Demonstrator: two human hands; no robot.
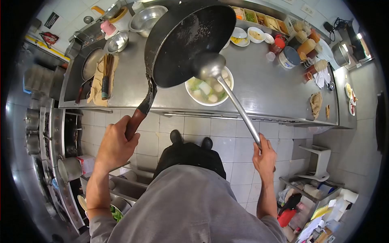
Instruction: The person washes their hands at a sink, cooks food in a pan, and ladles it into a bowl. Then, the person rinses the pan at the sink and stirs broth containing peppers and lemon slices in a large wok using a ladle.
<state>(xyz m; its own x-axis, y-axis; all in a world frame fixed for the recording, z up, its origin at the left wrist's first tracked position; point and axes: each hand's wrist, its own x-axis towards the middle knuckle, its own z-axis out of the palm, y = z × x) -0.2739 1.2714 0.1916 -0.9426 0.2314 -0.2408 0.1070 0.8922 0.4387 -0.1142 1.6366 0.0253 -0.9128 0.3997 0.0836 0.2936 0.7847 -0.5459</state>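
My left hand [115, 146] is wrapped round the brown handle of a black wok [182, 44]. The wok is held tilted above the counter, its dark inside facing right and nearly bare. In my right hand [265, 156] is the long handle of a steel ladle [212, 67]. The ladle's bowl is against or just in front of the wok's lower right rim; I cannot tell whether they touch. Right below stands a white bowl [200, 101] of clear soup with pale round balls, white chunks and greens. Wok and ladle hide its back edge.
The steel counter [259, 93] carries a bamboo brush [106, 77] on a brown cloth, metal bowls [148, 18] at the back left, and small dishes [240, 38], sauce bottles [308, 46] and ingredient trays [265, 20] at the back right. A stove [52, 133] is on the left.
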